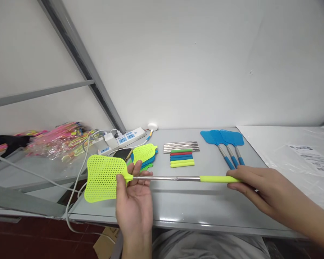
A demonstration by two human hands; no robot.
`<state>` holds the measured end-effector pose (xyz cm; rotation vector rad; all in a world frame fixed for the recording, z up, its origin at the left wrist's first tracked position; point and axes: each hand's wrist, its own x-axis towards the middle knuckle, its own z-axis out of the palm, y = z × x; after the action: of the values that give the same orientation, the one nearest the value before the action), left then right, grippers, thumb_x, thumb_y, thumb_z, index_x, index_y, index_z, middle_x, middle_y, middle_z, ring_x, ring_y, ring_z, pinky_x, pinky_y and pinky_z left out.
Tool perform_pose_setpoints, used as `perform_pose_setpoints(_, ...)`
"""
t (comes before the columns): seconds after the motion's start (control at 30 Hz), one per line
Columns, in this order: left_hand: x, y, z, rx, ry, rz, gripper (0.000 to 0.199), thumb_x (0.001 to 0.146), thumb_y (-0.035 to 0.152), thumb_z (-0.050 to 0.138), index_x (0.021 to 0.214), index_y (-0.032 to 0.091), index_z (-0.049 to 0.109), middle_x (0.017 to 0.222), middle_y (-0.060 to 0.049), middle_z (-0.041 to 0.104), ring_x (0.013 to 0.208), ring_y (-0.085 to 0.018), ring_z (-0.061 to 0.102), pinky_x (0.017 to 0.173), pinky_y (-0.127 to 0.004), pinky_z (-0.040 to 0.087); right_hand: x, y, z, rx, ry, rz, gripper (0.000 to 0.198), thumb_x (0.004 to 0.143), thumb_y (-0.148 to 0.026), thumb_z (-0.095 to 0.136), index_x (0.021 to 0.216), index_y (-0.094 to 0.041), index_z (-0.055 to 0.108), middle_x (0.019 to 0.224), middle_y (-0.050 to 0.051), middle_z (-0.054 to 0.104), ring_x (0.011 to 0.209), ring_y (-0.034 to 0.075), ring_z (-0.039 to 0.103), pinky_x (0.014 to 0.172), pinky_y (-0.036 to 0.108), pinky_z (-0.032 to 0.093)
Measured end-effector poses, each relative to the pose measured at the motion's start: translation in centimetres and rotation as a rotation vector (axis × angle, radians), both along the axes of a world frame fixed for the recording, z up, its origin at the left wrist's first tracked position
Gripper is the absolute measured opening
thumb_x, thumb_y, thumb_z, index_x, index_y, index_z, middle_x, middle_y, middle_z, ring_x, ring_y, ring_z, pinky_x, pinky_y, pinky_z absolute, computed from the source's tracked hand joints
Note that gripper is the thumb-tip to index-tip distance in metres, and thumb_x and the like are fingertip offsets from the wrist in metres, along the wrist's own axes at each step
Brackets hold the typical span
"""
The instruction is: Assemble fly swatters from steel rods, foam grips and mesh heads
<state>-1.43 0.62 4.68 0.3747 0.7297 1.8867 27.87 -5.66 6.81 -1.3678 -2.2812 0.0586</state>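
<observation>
Left hand [133, 201] and right hand [261, 190] fingers grip a perforated yellow-green swatter [104, 177], metal-shafted.

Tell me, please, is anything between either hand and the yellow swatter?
Nothing visible. The left hand pinches the yellow swatter at the neck below its head, and the right hand grips its handle. The rod between them is bare above the table.

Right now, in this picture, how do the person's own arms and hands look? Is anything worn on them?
Both are bare. The left hand and its forearm show no glove, ring, watch or sleeve. The right hand and forearm are also uncovered as far as the frame edge, with no band or marking visible. The fingers carry no tape or covering. No cables are attached to either arm.
</observation>
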Motion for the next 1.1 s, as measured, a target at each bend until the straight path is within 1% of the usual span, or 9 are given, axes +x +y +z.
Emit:
perform_pose_setpoints(0.1, 1.8, -1.0, -0.5, 0.018, 0.006, -0.003, 0.029, 0.094, 0.046, 0.055, 0.097, 0.021, 0.070, 0.100, -0.005, 0.074, 0.075, -0.014, 0.067, 0.077, -0.031, 0.055, -0.6, 0.4, 0.0, 0.062, 0.028, 0.036, 0.013, 0.099, -0.024, 0.049, 0.111, -0.024, 0.054, 0.086, 0.002, 0.062, 0.068, 0.014, 0.056, 0.061, 0.026, 0.038)
perform_pose_setpoints(0.27, 5.3, -4.0, 0.2, -0.006, 0.001, -0.170, 0.029, 0.093, 0.049, 0.056, 0.098, 0.024, 0.069, 0.105, -0.005, 0.075, 0.083, -0.017, 0.070, 0.080, -0.035, 0.056, -3.1, 0.8, -0.4, 0.080, 0.061, 0.118, 0.011, 0.099, -0.021, 0.047, 0.107, -0.021, 0.055, 0.075, -0.001, 0.057, 0.063, 0.013, 0.053, 0.059, 0.026, 0.035)
perform_pose_setpoints(0.4, 5.1, -4.7, 1.0, 0.126, 0.065, -0.078, 0.029, 0.090, 0.052, 0.058, 0.092, 0.026, 0.071, 0.099, -0.002, 0.076, 0.081, -0.018, 0.070, 0.079, -0.035, 0.057, -4.8, 0.4, -1.2, -0.031, 0.071, 0.181, 0.013, 0.100, -0.025, 0.045, 0.104, -0.021, 0.057, 0.073, -0.002, 0.059, 0.062, 0.013, 0.054, 0.060, 0.027, 0.035)
perform_pose_setpoints(0.5, 4.1, -4.3, 0.7, 0.116, 0.162, -0.074, 0.031, 0.090, 0.053, 0.058, 0.092, 0.024, 0.072, 0.098, -0.004, 0.077, 0.083, -0.018, 0.070, 0.082, -0.034, 0.056, -5.6, 0.0, -1.4, -0.068, 0.018, 0.194, 0.017, 0.101, -0.027, 0.043, 0.106, -0.022, 0.058, 0.072, -0.002, 0.062, 0.062, 0.014, 0.057, 0.059, 0.028, 0.035)
perform_pose_setpoints(0.67, 4.3, -4.2, -0.1, 0.022, 0.487, -0.354, 0.046, 0.092, 0.053, 0.055, 0.124, 0.022, 0.067, 0.125, -0.012, 0.068, 0.106, -0.026, 0.065, 0.095, -0.039, 0.051, -6.3, -0.9, -1.1, 0.042, -0.044, 0.139, 0.020, 0.101, -0.025, 0.038, 0.106, -0.021, 0.057, 0.065, -0.002, 0.061, 0.055, 0.015, 0.058, 0.055, 0.029, 0.035)
perform_pose_setpoints(0.8, 4.8, -4.0, -0.4, 0.070, 0.899, -0.400, 0.045, 0.088, 0.050, 0.061, 0.127, 0.029, 0.066, 0.142, -0.009, 0.055, 0.132, -0.033, 0.047, 0.110, -0.049, 0.037, -4.9, -0.9, -1.4, 0.193, -0.050, -0.063, 0.024, 0.100, -0.025, 0.037, 0.111, -0.017, 0.057, 0.055, -0.004, 0.058, 0.045, 0.015, 0.055, 0.047, 0.029, 0.032)
perform_pose_setpoints(0.9, 4.1, -2.8, -1.4, 0.156, 1.205, -0.346, 0.042, 0.089, 0.043, 0.060, 0.130, 0.033, 0.063, 0.153, -0.005, 0.042, 0.145, -0.032, 0.027, 0.118, -0.056, 0.018, -2.1, -0.4, -2.1, 0.229, -0.082, -0.362, 0.031, 0.101, -0.029, 0.036, 0.119, -0.015, 0.056, 0.047, -0.006, 0.055, 0.037, 0.016, 0.053, 0.043, 0.029, 0.029)
perform_pose_setpoints(1.0, 2.8, -1.0, -3.3, 0.240, 1.518, -0.358, 0.044, 0.093, 0.039, 0.053, 0.137, 0.033, 0.055, 0.158, -0.005, 0.032, 0.146, -0.032, 0.023, 0.116, -0.061, 0.022, 0.7, 0.2, -2.9, 0.101, -0.139, -0.666, 0.035, 0.101, -0.033, 0.034, 0.121, -0.016, 0.056, 0.049, -0.004, 0.059, 0.040, 0.020, 0.058, 0.043, 0.028, 0.028)
perform_pose_setpoints(1.1, 2.1, 0.2, -5.0, 0.247, 1.744, -0.371, 0.044, 0.095, 0.039, 0.049, 0.138, 0.029, 0.054, 0.159, -0.008, 0.030, 0.146, -0.033, 0.023, 0.112, -0.061, 0.030, 2.0, 1.1, -3.4, -0.079, -0.208, -0.814, 0.034, 0.101, -0.032, 0.032, 0.117, -0.017, 0.058, 0.060, 0.002, 0.068, 0.052, 0.023, 0.065, 0.046, 0.028, 0.028)
